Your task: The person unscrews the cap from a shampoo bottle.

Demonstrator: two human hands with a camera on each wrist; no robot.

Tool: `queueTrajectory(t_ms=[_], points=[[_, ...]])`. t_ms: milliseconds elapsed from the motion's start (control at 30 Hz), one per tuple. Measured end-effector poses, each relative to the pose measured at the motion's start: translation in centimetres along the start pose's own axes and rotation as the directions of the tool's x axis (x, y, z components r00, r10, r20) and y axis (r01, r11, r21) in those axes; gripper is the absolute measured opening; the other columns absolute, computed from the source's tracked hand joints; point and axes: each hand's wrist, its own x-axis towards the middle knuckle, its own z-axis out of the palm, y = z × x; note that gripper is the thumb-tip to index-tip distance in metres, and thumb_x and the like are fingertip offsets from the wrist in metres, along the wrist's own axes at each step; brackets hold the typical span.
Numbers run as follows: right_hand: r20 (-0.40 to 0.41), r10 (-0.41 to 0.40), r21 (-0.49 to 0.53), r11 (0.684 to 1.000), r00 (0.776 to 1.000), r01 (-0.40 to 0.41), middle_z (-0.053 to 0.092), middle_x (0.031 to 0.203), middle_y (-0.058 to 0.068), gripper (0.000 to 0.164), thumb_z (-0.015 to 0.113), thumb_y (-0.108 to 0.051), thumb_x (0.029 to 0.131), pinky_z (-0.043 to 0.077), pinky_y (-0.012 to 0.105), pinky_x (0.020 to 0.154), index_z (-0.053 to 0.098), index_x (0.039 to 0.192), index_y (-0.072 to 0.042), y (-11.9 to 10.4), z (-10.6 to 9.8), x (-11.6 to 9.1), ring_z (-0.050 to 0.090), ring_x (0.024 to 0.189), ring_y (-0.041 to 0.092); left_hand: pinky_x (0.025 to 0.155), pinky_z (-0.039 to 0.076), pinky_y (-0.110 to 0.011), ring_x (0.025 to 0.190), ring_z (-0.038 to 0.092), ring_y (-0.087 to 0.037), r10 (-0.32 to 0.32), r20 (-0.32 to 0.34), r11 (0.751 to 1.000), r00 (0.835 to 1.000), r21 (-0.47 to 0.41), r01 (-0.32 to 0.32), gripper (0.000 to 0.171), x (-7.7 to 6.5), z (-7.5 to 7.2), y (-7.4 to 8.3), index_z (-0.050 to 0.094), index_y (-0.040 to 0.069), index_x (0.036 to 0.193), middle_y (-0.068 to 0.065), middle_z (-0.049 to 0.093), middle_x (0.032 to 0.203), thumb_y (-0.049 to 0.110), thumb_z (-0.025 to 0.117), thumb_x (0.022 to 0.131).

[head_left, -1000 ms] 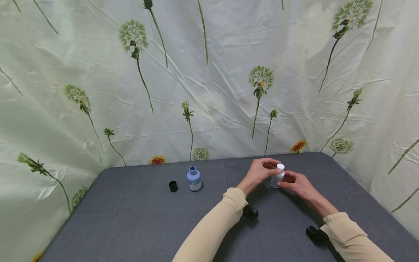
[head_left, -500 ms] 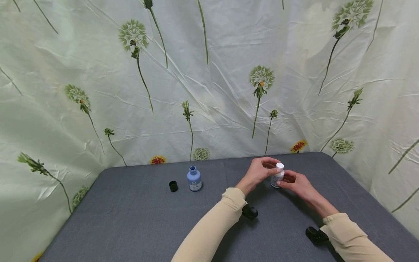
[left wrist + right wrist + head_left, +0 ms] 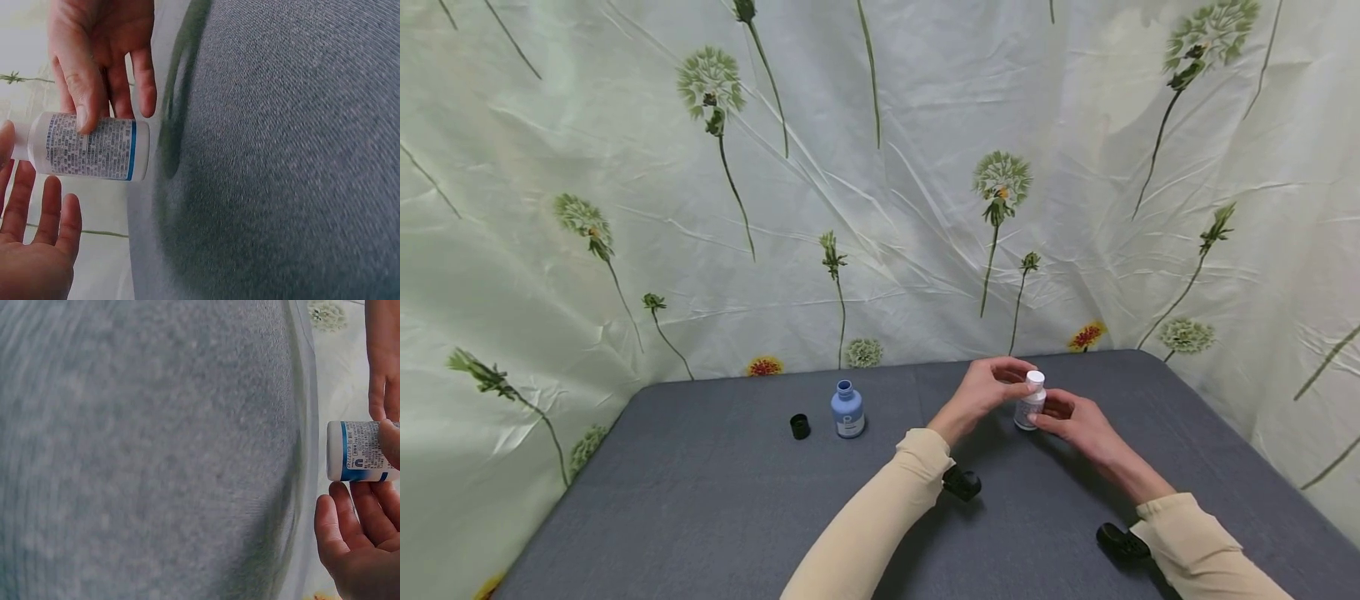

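White bottle (image 3: pixel 95 151) shifted slightly left | left grip (image 3: pixel 988 388) pinches cap (image 3: pixel 1035 378) | right grip (image 3: pixel 1075 421) pinches body

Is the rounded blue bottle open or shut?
Open: the blue bottle shows an uncovered, dark mouth, and a black cylindrical cap sits beside it.

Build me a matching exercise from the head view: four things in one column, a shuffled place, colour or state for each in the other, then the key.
Things:
1. white bottle
2. blue bottle
3. black cap
4. tabletop

Descriptions:
A. beside a bottle, apart from it
B. plain dark grey-blue
C. held between left hand and right hand
D. upright, its mouth uncovered

Pairs: 1-C, 2-D, 3-A, 4-B
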Motion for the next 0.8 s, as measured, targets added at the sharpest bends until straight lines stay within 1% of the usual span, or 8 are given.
queueTrajectory(t_ms=[33, 133, 267, 300, 500, 600, 733, 800], points=[[-0.001, 0.000, -0.006, 1.000, 1.000, 0.000, 0.054, 0.131, 0.030, 0.061, 0.069, -0.026, 0.094, 0.050, 0.047, 0.091, 0.046, 0.137, 0.012, -0.2, 0.1, 0.0, 0.056, 0.117, 0.040, 0.076, 0.052, -0.034, 0.085, 0.061, -0.007, 0.000, 0.007, 1.000, 1.000, -0.002, 0.000, 0.018, -0.1, -0.2, 0.0, 0.076, 0.015, 0.101, 0.008, 0.069, 0.089, 0.011, 0.079, 0.084], [-0.005, -0.014, -0.018, 1.000, 1.000, 0.014, 0.055, 0.130, 0.030, 0.060, 0.070, -0.025, 0.094, 0.050, 0.047, 0.090, 0.047, 0.136, 0.012, -0.5, 0.3, -0.2, 0.056, 0.116, 0.040, 0.080, 0.052, -0.039, 0.086, 0.062, -0.008, 0.005, 0.026, 1.000, 1.000, -0.001, -0.004, 0.018, -0.3, -0.7, 0.0, 0.076, 0.015, 0.103, 0.007, 0.069, 0.091, 0.013, 0.079, 0.085], [-0.004, -0.033, -0.031, 0.999, 0.999, 0.033, 0.056, 0.128, 0.030, 0.059, 0.071, -0.025, 0.093, 0.051, 0.047, 0.087, 0.049, 0.134, 0.012, -0.8, 0.7, -0.3, 0.057, 0.114, 0.040, 0.080, 0.052, -0.035, 0.088, 0.062, -0.009, 0.004, 0.030, 1.000, 1.000, 0.005, -0.004, 0.018, -0.7, -1.3, 0.1, 0.076, 0.015, 0.103, 0.007, 0.069, 0.093, 0.014, 0.078, 0.085], [-0.004, -0.034, -0.039, 0.999, 0.999, 0.034, 0.056, 0.128, 0.030, 0.059, 0.071, -0.025, 0.093, 0.051, 0.047, 0.087, 0.049, 0.134, 0.012, -0.9, 0.8, -0.3, 0.057, 0.114, 0.040, 0.081, 0.052, -0.036, 0.088, 0.062, -0.009, 0.003, 0.028, 1.000, 1.000, 0.006, -0.003, 0.018, -0.8, -1.5, 0.1, 0.076, 0.015, 0.103, 0.007, 0.069, 0.093, 0.014, 0.078, 0.085], [-0.014, -0.026, -0.044, 0.999, 1.000, 0.025, 0.058, 0.128, 0.027, 0.057, 0.071, -0.027, 0.093, 0.051, 0.046, 0.088, 0.051, 0.133, 0.009, -1.6, 1.6, -0.4, 0.056, 0.115, 0.040, 0.089, 0.048, -0.052, 0.089, 0.061, -0.011, -0.011, 0.025, 1.000, 1.000, -0.016, 0.011, 0.019, -1.4, -2.3, 0.4, 0.076, 0.014, 0.103, 0.004, 0.069, 0.094, 0.013, 0.079, 0.085], [-0.019, -0.024, -0.037, 0.999, 1.000, 0.024, 0.058, 0.128, 0.026, 0.057, 0.071, -0.028, 0.092, 0.050, 0.047, 0.090, 0.052, 0.133, 0.007, -2.0, 1.9, -0.3, 0.056, 0.116, 0.039, 0.090, 0.047, -0.055, 0.089, 0.061, -0.012, -0.007, 0.023, 0.999, 1.000, -0.031, 0.008, 0.019, -1.6, -2.8, 0.6, 0.076, 0.013, 0.103, 0.003, 0.069, 0.094, 0.013, 0.079, 0.084], [-0.016, -0.055, -0.027, 0.998, 0.998, 0.054, 0.058, 0.128, 0.025, 0.056, 0.071, -0.027, 0.092, 0.050, 0.048, 0.090, 0.053, 0.133, 0.007, -2.5, 2.4, -0.3, 0.055, 0.117, 0.040, 0.089, 0.048, -0.053, 0.089, 0.061, -0.011, 0.020, 0.021, 0.999, 1.000, -0.038, -0.019, 0.021, -2.0, -3.5, 0.8, 0.075, 0.011, 0.106, 0.003, 0.069, 0.096, 0.012, 0.078, 0.085], [-0.013, -0.072, -0.017, 0.997, 0.997, 0.072, 0.058, 0.128, 0.025, 0.055, 0.071, -0.026, 0.093, 0.050, 0.048, 0.089, 0.052, 0.133, 0.007, -2.7, 2.8, -0.3, 0.055, 0.118, 0.040, 0.087, 0.050, -0.047, 0.091, 0.061, -0.011, 0.032, 0.019, 0.999, 0.999, -0.036, -0.031, 0.022, -2.3, -3.8, 0.7, 0.074, 0.011, 0.108, 0.003, 0.069, 0.098, 0.011, 0.077, 0.086]])
